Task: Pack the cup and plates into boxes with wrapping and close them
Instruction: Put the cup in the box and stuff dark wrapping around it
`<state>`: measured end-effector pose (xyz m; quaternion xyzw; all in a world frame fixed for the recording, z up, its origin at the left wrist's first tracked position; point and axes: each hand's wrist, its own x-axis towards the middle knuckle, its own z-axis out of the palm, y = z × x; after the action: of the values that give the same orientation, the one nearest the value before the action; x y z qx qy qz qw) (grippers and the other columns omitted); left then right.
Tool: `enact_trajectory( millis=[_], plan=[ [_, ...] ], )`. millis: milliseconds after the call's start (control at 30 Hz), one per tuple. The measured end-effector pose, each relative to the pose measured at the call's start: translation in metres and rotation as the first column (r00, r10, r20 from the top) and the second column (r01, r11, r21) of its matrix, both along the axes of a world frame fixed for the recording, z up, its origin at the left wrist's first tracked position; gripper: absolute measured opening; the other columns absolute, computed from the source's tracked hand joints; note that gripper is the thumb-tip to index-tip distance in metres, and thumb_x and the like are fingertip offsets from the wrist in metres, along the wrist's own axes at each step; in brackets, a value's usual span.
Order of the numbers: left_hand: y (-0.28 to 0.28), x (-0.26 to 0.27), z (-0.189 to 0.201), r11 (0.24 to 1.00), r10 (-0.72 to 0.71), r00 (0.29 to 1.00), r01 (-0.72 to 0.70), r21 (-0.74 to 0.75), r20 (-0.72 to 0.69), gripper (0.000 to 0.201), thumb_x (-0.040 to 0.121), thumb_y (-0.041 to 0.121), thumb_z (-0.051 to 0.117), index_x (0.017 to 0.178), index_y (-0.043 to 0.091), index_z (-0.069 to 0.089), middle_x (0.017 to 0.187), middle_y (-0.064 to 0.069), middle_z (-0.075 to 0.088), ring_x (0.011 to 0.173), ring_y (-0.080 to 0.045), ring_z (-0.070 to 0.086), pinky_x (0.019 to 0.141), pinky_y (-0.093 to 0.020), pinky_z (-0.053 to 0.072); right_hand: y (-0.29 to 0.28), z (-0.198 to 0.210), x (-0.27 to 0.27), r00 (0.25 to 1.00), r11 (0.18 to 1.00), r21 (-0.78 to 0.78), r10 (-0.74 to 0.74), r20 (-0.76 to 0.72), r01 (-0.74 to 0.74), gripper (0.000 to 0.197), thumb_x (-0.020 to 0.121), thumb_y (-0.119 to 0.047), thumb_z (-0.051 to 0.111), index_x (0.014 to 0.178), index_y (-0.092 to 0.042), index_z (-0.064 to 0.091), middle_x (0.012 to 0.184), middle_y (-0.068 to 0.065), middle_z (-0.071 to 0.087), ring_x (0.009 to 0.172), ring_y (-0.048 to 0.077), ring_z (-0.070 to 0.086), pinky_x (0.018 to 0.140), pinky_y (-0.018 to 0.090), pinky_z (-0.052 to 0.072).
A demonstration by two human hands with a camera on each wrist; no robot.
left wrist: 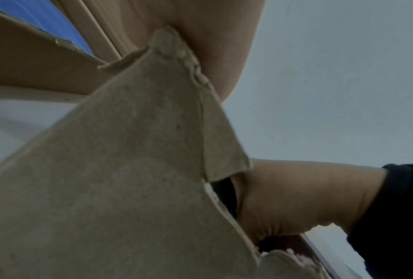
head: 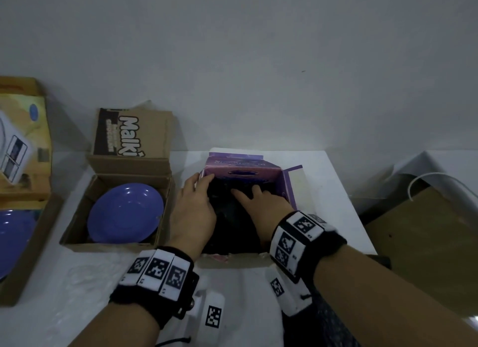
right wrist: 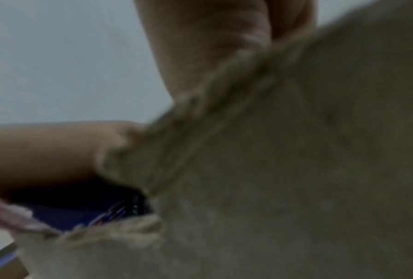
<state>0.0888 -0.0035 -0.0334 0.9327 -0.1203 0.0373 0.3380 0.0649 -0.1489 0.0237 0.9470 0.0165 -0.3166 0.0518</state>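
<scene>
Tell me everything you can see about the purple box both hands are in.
The purple box stands open on the white table, just right of the brown cardboard box holding a blue plate. It looks like printed cardboard with plain grey-brown insides; its flaps are up and the near edge is torn. Dark wrapping fills it. The left hand and right hand both press down into that wrapping, fingers fairly straight. No cup is visible inside.
</scene>
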Motion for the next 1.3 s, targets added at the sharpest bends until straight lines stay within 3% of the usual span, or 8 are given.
enact_trajectory(
  millis=[200,333,400,467,567,833,1033,1300],
  plan=[
    [0.003,0.001,0.003,0.971,-0.022,0.986,-0.019,0.24,0.166,0.042,0.083,0.012,0.059,0.125,0.015,0.055,0.141,-0.014,0.045,0.122,-0.038,0.041,0.097,-0.05,0.036,-0.021,0.004,-0.02,0.967,0.98,0.177,0.04,0.25,-0.086,0.111,0.066,-0.04,0.079,0.15,-0.031,0.007,0.149,0.011,0.023,0.136,0.03,0.025,0.109,0.045,0.03],
    [-0.016,-0.01,0.021,0.942,-0.251,0.888,0.132,0.308,0.385,0.031,0.09,0.028,0.048,0.115,0.016,0.063,0.136,-0.005,0.053,0.12,-0.027,0.048,0.098,-0.042,0.032,-0.055,0.009,-0.041,0.689,0.87,0.477,-0.422,0.589,0.125,0.068,0.086,-0.035,0.063,0.145,-0.027,0.031,0.152,0.009,0.024,0.14,0.028,0.021,0.111,0.045,0.028],
    [-0.037,-0.019,0.03,0.912,-0.348,0.918,0.284,0.295,0.192,0.041,0.091,0.041,0.046,0.127,0.024,0.055,0.143,0.0,0.046,0.13,-0.023,0.039,0.106,-0.041,0.029,-0.062,0.006,-0.048,0.654,0.704,0.621,-0.654,0.379,0.344,0.068,0.092,-0.031,0.056,0.149,-0.024,0.018,0.142,0.013,0.038,0.126,0.029,0.043,0.1,0.039,0.04],
    [-0.056,-0.023,0.029,0.839,-0.386,0.911,0.411,0.357,-0.144,0.063,0.085,0.055,0.051,0.142,0.033,0.033,0.155,0.001,0.024,0.142,-0.024,0.014,0.112,-0.053,0.021,-0.061,0.002,-0.054,0.652,0.534,0.7,-0.748,0.128,0.474,0.065,0.096,-0.031,0.051,0.149,-0.025,0.014,0.102,0.01,0.061,0.084,0.025,0.062,0.074,0.033,0.051],
    [-0.073,-0.019,0.023,0.754,-0.351,0.842,0.513,0.409,-0.409,0.082,0.078,0.058,0.059,0.145,0.041,0.015,0.158,0.0,0.002,0.144,-0.033,0.001,0.106,-0.071,0.014,-0.062,0.0,-0.054,0.602,0.404,0.764,-0.798,0.026,0.502,0.061,0.096,-0.032,0.048,0.148,-0.027,0.015,0.085,0.005,0.058,0.062,0.02,0.057,0.059,0.03,0.052],
    [-0.09,-0.024,0.02,0.721,-0.27,0.873,0.462,0.516,-0.406,0.074,0.079,0.05,0.059,0.14,0.039,0.018,0.154,-0.004,0.002,0.139,-0.037,0.007,0.104,-0.073,0.013,-0.068,0.0,-0.055,0.583,0.277,0.8,-0.806,-0.108,0.532,0.061,0.097,-0.034,0.047,0.148,-0.032,0.014,0.139,0.014,0.047,0.09,0.028,0.058,0.045,0.017,0.039],
    [-0.086,0.003,0.026,0.976,-0.16,0.783,0.216,0.022,-0.601,0.078,0.064,0.061,0.058,0.129,0.031,0.028,0.139,-0.006,0.041,0.125,-0.029,0.04,0.107,-0.053,0.031,-0.065,-0.003,-0.055,0.584,0.267,0.809,-0.804,-0.112,0.523,0.06,0.098,-0.033,0.044,0.149,-0.031,0.012,0.105,0.009,0.053,0.067,0.024,0.059,0.052,0.026,0.051],
    [-0.106,-0.022,0.01,0.89,-0.053,0.952,0.183,0.417,-0.303,0.077,0.081,0.052,0.057,0.142,0.027,0.017,0.148,-0.002,0.024,0.137,-0.026,0.019,0.105,-0.073,0.007,-0.07,-0.005,-0.057,0.587,0.237,0.825,-0.798,-0.136,0.512,0.06,0.098,-0.035,0.044,0.149,-0.032,0.013,0.144,0.01,0.041,0.085,0.02,0.053,0.04,0.008,0.035]
  ],
)
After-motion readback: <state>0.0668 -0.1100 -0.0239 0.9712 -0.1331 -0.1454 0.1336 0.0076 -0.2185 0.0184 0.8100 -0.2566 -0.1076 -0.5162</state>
